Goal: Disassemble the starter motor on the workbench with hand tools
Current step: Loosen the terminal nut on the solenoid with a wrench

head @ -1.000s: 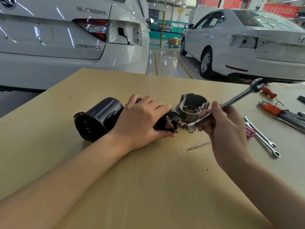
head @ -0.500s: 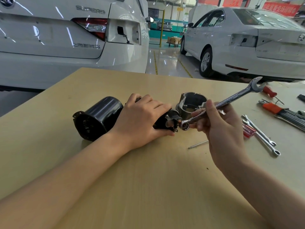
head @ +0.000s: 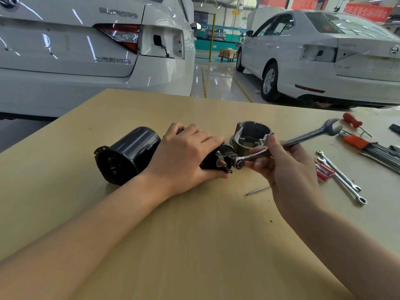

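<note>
The starter motor lies on the workbench (head: 194, 245). Its black cylindrical housing (head: 129, 154) points left and its grey cast nose housing (head: 251, 135) sits at the right. My left hand (head: 184, 156) grips the black solenoid part in the middle, thumb underneath. My right hand (head: 285, 167) holds a combination wrench (head: 303, 139) by its shaft. The wrench's ring end sits over a nut (head: 239, 164) on the solenoid's terminal stud, and its open end points up to the right.
Two loose wrenches (head: 342, 176) and a red-handled tool (head: 322, 169) lie right of my hand. An orange hex key set (head: 365, 146) and a red screwdriver (head: 352, 121) are further right. A thin metal rod (head: 257, 190) lies on the bench. White cars stand beyond.
The wrench's ring end has slid left from beside the terminal onto the nut, and the handle has tipped slightly. My left hand has stayed on the solenoid.
</note>
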A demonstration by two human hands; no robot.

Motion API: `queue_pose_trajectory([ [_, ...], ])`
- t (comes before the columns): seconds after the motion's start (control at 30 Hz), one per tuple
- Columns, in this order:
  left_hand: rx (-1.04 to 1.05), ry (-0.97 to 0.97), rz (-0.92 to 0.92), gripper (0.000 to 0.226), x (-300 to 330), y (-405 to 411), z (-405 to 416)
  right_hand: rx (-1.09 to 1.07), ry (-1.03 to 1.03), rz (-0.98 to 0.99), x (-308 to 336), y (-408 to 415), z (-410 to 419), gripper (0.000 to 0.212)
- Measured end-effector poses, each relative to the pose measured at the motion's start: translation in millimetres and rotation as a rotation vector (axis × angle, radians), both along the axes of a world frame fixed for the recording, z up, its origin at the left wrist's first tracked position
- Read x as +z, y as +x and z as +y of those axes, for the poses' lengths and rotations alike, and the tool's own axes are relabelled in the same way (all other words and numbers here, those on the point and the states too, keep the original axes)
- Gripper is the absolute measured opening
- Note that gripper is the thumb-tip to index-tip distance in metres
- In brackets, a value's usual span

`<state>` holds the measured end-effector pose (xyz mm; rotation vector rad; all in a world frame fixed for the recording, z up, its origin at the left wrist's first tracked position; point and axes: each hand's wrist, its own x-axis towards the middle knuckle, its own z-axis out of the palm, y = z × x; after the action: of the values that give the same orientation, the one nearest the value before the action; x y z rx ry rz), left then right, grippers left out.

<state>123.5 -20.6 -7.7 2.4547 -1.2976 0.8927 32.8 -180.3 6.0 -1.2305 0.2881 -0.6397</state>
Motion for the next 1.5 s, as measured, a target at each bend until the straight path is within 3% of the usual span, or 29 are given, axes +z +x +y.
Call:
queue_pose_trajectory([
  [0.23, -0.002, 0.012, -0.019, 0.065, 0, -1, 1, 0.034, -0.638, -0.101, 11, 4, 9, 0.005],
  [0.37, 0.026, 0.027, -0.045, 0.051, 3, -4, 0, 0.085, -1.264, -0.178, 6, 4, 21, 0.013],
  [0.43, 0.062, 0.108, 0.003, 0.054, 6, -6, 0, 0.154, -1.528, -0.184, 0, 2, 25, 0.019],
  [0.57, 0.053, 0.090, 0.046, 0.036, 5, -2, 4, 0.148, -1.764, -0.288, -2, 0, 26, 0.024],
  [0.63, 0.050, 0.091, 0.043, 0.039, 5, -1, 2, 0.151, -1.813, -0.360, -1, 0, 22, 0.028],
  [0.73, 0.024, 0.066, 0.021, 0.054, 4, -2, -1, 0.122, -1.603, -0.442, -2, -3, 20, 0.021],
  [0.83, -0.016, -0.027, -0.014, 0.053, 2, -2, -1, 0.069, -1.081, -0.403, -3, -8, 24, 0.004],
  [0.97, -0.004, 0.018, 0.017, 0.067, 1, 1, 1, 0.027, -0.395, -0.207, 5, -7, 18, 0.014],
  [1.1, -0.016, -0.014, 0.006, 0.068, 0, 0, 0, -0.002, 0.057, 0.020, 3, -3, 0, 0.017],
  [1.2, -0.021, -0.031, -0.028, 0.067, -1, 1, 0, -0.012, 0.159, 0.049, 1, 1, -3, 0.018],
  [1.5, -0.021, -0.028, -0.039, 0.065, -2, 2, -1, -0.001, 0.150, -0.001, -2, 1, 3, 0.015],
])
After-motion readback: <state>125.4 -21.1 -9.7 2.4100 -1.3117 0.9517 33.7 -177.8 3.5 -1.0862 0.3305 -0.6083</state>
